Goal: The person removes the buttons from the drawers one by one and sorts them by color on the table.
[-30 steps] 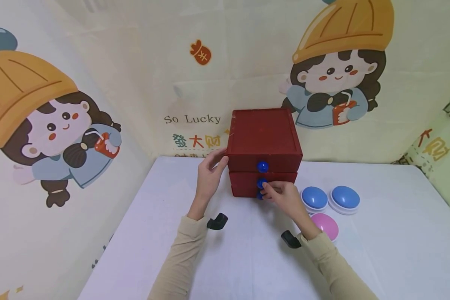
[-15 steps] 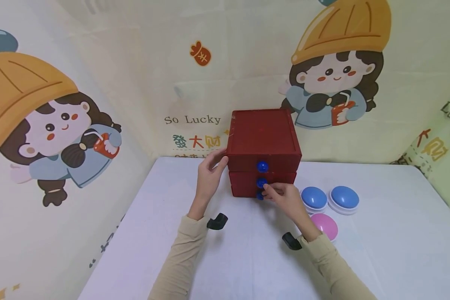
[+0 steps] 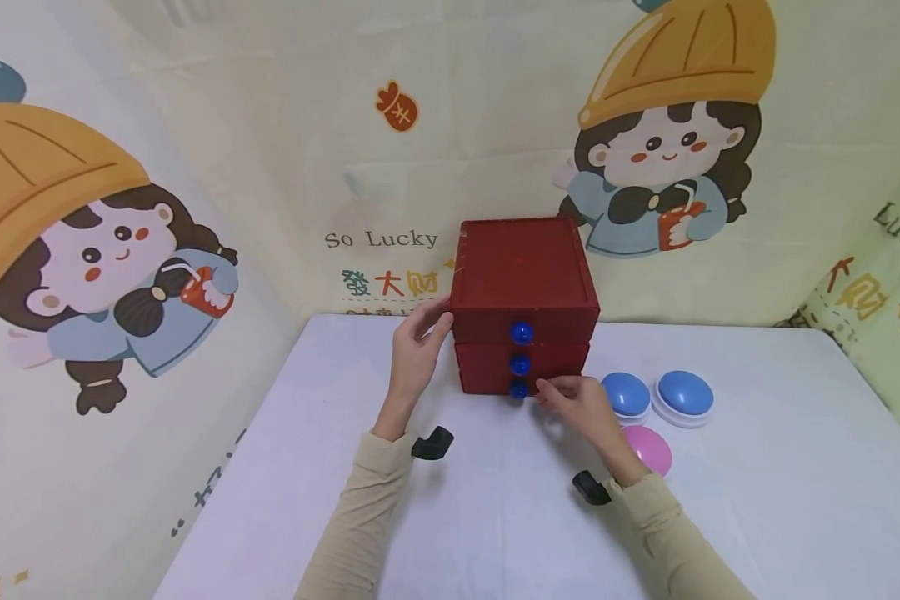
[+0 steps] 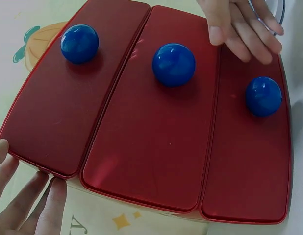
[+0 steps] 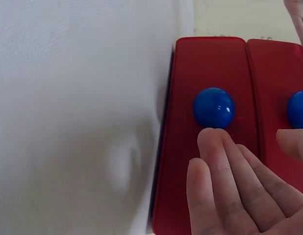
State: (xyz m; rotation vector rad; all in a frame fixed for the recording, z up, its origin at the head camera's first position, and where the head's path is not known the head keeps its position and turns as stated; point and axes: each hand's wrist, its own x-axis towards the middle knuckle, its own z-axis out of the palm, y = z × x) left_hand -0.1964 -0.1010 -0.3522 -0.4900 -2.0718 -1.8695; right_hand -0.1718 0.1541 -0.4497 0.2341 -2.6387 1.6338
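Note:
A small red chest of drawers [image 3: 525,265] stands on the table, its three drawer fronts flush in the left wrist view. Each front bears one round blue knob: the top knob [image 4: 80,44], the middle knob [image 4: 173,65] and the bottom knob [image 5: 214,108]. My left hand [image 3: 416,348] touches the chest's left side near the upper front corner, fingertips against the edge. Just right of the bottom knob is my right hand [image 3: 579,406]. Its fingers [image 5: 230,181] are extended and reach close to that knob, with the thumb apart; whether they touch it I cannot tell.
Right of the chest sit two blue domed push lights [image 3: 627,394] with white bases and a pink dome [image 3: 648,450], partly behind my right forearm. A printed cloth [image 3: 390,183] hangs behind the white table [image 3: 495,517].
My right hand has let go of the middle knob and moved down to beside the bottom knob. The left hand stays at the chest's side.

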